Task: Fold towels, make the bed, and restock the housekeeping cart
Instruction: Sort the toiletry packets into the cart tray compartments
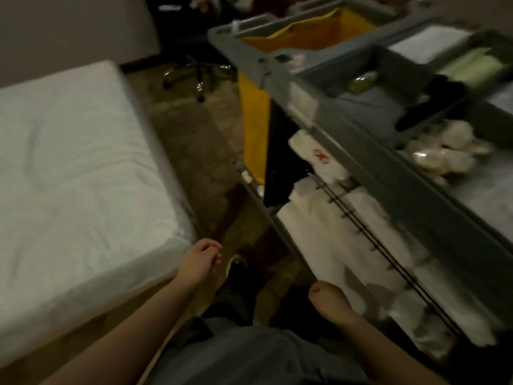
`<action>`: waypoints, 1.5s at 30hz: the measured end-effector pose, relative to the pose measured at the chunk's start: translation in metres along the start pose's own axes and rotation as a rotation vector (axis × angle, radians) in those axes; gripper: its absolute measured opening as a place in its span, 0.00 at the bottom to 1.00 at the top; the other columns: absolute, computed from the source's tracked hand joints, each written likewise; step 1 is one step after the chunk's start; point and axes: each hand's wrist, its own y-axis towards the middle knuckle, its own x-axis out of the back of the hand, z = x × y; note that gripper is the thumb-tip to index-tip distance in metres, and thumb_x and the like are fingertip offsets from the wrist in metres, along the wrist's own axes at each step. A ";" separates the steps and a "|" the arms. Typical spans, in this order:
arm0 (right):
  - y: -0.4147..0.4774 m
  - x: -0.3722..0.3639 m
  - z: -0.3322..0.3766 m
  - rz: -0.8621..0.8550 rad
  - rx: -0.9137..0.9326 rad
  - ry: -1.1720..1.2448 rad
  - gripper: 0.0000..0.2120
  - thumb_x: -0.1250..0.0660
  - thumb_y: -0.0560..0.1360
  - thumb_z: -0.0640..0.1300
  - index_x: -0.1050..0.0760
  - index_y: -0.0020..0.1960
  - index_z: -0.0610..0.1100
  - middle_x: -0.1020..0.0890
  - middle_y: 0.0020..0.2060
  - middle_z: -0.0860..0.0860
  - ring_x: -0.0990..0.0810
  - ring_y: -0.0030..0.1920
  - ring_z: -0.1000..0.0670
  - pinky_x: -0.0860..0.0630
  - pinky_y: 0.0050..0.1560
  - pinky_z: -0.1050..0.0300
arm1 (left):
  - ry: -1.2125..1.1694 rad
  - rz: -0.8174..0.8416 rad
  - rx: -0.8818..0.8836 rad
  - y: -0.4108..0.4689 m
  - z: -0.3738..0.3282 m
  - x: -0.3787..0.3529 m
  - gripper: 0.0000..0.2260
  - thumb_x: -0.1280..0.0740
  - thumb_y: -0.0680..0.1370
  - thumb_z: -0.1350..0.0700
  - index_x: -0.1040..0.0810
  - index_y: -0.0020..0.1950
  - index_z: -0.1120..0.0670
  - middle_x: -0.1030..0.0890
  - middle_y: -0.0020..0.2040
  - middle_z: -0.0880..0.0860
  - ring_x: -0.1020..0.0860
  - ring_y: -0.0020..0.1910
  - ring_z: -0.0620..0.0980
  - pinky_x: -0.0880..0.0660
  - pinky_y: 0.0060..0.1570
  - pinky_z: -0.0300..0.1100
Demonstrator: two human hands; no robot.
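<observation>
Standing between the white mattress [69, 162] and the housekeeping cart [388, 173], I let my left hand [202, 262] hang loosely curled, empty. My right hand [330, 301] is at the folded towels [319, 240] on the cart shelf, its grip unreadable. Best to lift one towel squarely, leaving the stack's folds undisturbed.
</observation>
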 end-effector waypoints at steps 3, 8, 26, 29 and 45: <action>0.040 0.025 0.077 -0.007 0.129 -0.035 0.12 0.45 0.80 0.42 0.24 0.52 0.41 0.22 0.52 0.44 0.24 0.51 0.46 0.30 0.50 0.59 | -0.048 -0.132 0.115 0.029 0.021 0.049 0.12 0.42 0.80 0.65 0.26 0.40 0.55 0.26 0.34 0.54 0.28 0.31 0.48 0.31 0.27 0.34; 0.111 0.080 0.239 0.002 0.370 -0.029 0.11 0.43 0.80 0.46 0.26 0.59 0.51 0.22 0.51 0.52 0.24 0.44 0.51 0.31 0.35 0.60 | -0.213 -0.311 0.325 0.094 0.043 0.116 0.07 0.41 0.81 0.63 0.25 0.46 0.60 0.26 0.36 0.56 0.27 0.34 0.51 0.29 0.30 0.39; 0.409 0.247 0.540 0.142 0.125 -0.334 0.15 0.46 0.80 0.45 0.34 0.35 0.46 0.32 0.34 0.51 0.29 0.45 0.48 0.27 0.50 0.56 | -0.187 -0.271 0.338 0.453 -0.228 0.250 0.08 0.41 0.79 0.61 0.24 0.46 0.55 0.22 0.37 0.52 0.25 0.34 0.46 0.29 0.32 0.36; 0.438 0.281 0.666 0.188 0.391 -0.214 0.12 0.45 0.81 0.44 0.24 0.54 0.41 0.22 0.49 0.46 0.25 0.49 0.47 0.28 0.48 0.59 | -0.161 -0.307 0.375 0.494 -0.272 0.273 0.09 0.41 0.78 0.64 0.24 0.43 0.54 0.23 0.33 0.51 0.26 0.30 0.45 0.31 0.28 0.33; 0.644 0.538 0.880 -0.200 0.326 0.271 0.12 0.39 0.78 0.41 0.23 0.60 0.43 0.20 0.56 0.45 0.22 0.56 0.46 0.28 0.52 0.58 | 0.227 -0.163 0.258 0.860 -0.498 0.422 0.08 0.39 0.80 0.58 0.24 0.42 0.57 0.23 0.38 0.55 0.26 0.37 0.52 0.31 0.37 0.40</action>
